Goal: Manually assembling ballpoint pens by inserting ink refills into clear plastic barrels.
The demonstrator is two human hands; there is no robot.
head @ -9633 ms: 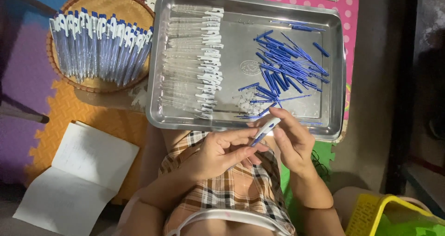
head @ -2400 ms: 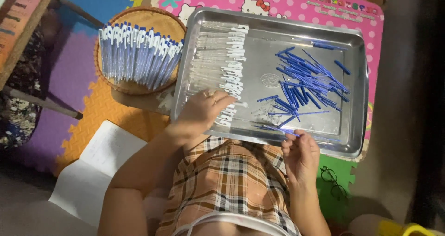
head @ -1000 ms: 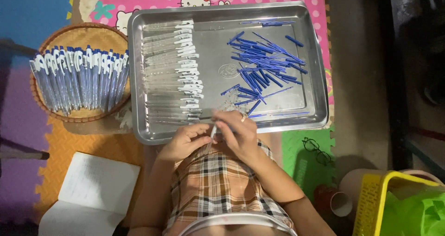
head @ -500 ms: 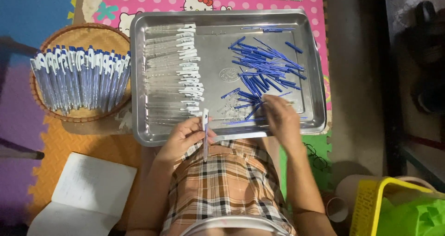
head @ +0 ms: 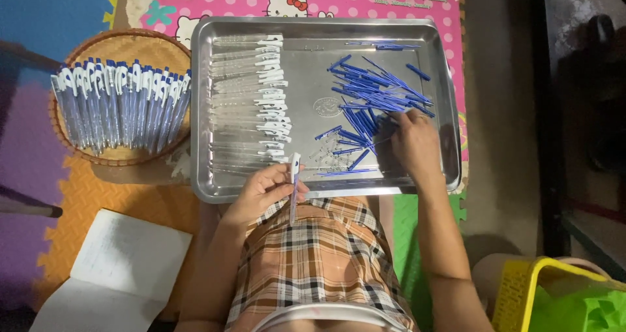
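Observation:
My left hand (head: 264, 192) holds a clear pen barrel with a white clip (head: 295, 185) upright at the near edge of the metal tray (head: 313, 38). My right hand (head: 414, 143) reaches into the tray's right side, fingers down on the pile of blue refills (head: 372, 97); whether it grips one is hidden. A row of empty clear barrels with white clips (head: 261, 104) lies on the tray's left half. Small springs (head: 323, 157) are scattered near the tray's front.
A round woven basket (head: 140, 42) at the left holds several assembled blue and white pens (head: 117, 107). An open notebook (head: 111, 273) lies at the lower left. A yellow basket with a green bag (head: 561, 299) stands at the lower right. Coloured foam mats lie underneath.
My right hand has left the barrel and moved right into the blue refills. My left hand keeps the clear barrel at the tray's near edge.

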